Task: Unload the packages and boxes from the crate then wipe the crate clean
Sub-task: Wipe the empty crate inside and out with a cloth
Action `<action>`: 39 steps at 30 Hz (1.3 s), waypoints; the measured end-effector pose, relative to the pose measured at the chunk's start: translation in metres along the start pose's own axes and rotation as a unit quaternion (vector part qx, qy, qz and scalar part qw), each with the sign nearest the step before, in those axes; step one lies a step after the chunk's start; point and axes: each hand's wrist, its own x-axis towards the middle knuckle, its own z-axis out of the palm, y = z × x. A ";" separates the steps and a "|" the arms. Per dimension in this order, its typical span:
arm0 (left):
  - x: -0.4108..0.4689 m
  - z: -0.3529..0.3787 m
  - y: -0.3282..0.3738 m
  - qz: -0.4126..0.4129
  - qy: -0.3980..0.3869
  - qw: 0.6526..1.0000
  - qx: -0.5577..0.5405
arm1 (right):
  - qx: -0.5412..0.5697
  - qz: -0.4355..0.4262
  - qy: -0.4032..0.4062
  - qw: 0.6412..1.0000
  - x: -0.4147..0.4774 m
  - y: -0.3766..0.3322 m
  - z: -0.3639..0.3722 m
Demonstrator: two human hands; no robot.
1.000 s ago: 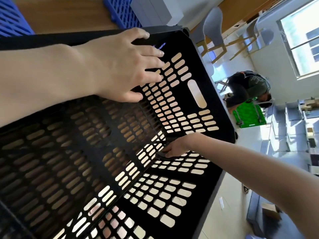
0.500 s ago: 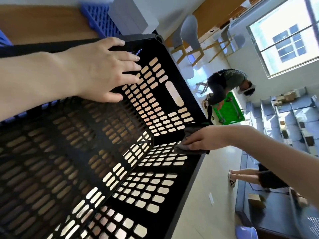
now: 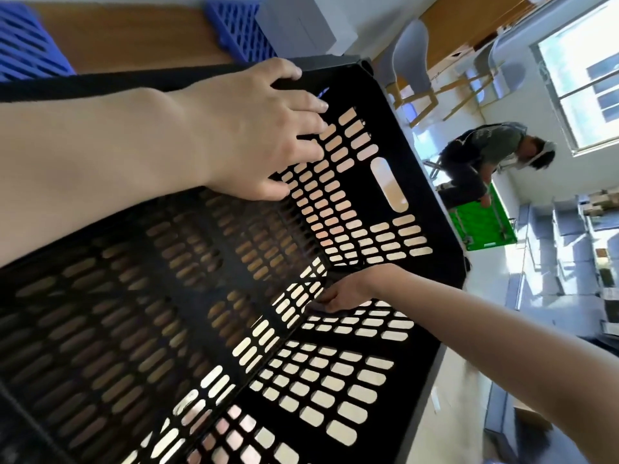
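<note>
A black slotted crate fills the view, tipped so that I look into its empty inside. My left hand holds its far rim, thumb over the edge and fingers spread on the inner wall. My right hand reaches deep inside to the corner where two walls meet the floor. It presses a dark cloth there, and only a sliver of the cloth shows under the fingers. No packages or boxes are in the crate.
Behind the crate, blue crates and a grey box rest on a wooden table. On the floor to the right, a person crouches by a green crate. Chairs stand near them.
My right hand has carried the cloth from the crate's right rim back down into the inner corner. My left hand keeps its hold on the far rim.
</note>
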 end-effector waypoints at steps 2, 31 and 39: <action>-0.001 -0.001 0.000 0.001 0.000 1.000 -0.003 | 0.008 -0.007 0.003 1.000 -0.012 0.002 -0.001; -0.003 -0.006 0.001 -0.040 0.068 0.972 -0.220 | 0.039 -0.050 0.010 0.998 -0.080 -0.076 0.036; -0.001 -0.002 0.002 -0.060 0.108 0.966 -0.228 | -0.023 -0.025 -0.022 0.999 -0.028 -0.103 0.025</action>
